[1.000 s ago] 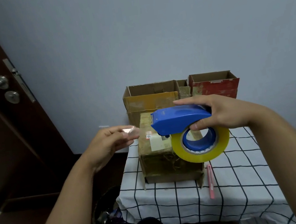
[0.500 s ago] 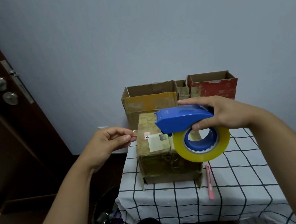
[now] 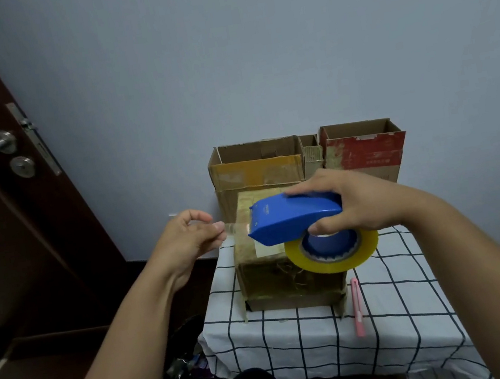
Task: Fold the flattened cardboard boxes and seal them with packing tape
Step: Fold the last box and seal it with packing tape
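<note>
Above the box, both hands stretch tape from the dispenser.

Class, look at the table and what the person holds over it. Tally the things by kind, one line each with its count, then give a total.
Cardboard boxes: 4 (closed brown box, yellow-taped open box, narrow open box, red open box)
Blue tape dispensers with yellow tape roll: 1
Pink utility knives: 1
Total: 6

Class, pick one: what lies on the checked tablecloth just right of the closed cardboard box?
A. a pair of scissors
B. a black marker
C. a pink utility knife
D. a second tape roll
C: a slim pink utility knife lies on the cloth beside the box.
</note>
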### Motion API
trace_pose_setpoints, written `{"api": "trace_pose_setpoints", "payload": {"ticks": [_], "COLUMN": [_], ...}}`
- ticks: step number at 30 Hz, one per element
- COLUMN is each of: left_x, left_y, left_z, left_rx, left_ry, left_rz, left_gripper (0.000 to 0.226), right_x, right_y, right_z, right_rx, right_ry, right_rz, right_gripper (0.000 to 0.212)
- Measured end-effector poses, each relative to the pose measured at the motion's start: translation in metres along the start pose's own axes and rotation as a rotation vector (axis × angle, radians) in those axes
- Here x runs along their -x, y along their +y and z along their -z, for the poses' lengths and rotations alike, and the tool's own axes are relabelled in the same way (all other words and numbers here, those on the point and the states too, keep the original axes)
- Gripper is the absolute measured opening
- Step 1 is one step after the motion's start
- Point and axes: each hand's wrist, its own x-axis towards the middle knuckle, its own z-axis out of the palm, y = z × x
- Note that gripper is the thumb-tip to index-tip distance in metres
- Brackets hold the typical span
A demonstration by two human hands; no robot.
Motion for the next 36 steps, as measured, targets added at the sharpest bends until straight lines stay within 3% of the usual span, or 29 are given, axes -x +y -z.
{"api": "trace_pose_setpoints", "payload": {"ticks": [4, 8, 15, 21, 30, 34, 36], "left_x": [-0.003, -0.004, -0.001, 0.010, 0.021, 0.024, 0.023], "left_y": [0.014, 0.032, 0.038, 0.042, 0.056, 0.061, 0.059], "left_z": [0.002, -0.002, -0.007, -0.019, -0.036, -0.041, -0.039], "left_rx": [-0.256, -0.361, -0.350, -0.427, -0.309, -0.346, -0.403], "left_ry": [0.050, 0.016, 0.071, 0.112, 0.123, 0.112, 0.129], "left_rz": [-0.126, -0.191, -0.212, -0.284, -0.349, -0.376, -0.386], "left_gripper": [0.019, 0.018, 0.013, 0.014, 0.013, 0.014, 0.016], "right_x": [0.003, 0.004, 0.008, 0.017, 0.033, 0.034, 0.035], "right_y": [-0.007, -0.021, -0.029, -0.040, -0.039, -0.033, -0.030], "right_z": [0.001, 0.004, -0.002, -0.006, -0.002, -0.006, -0.005], "right_rx": [0.021, 0.083, 0.138, 0.161, 0.204, 0.276, 0.284], "right_ry": [-0.039, -0.128, -0.148, -0.055, 0.047, 0.079, 0.069], "right_rz": [-0.017, -0.028, -0.028, -0.096, -0.141, -0.146, -0.119], "right_gripper": [0.060, 0.061, 0.079, 0.063, 0.058, 0.077, 0.075]}}
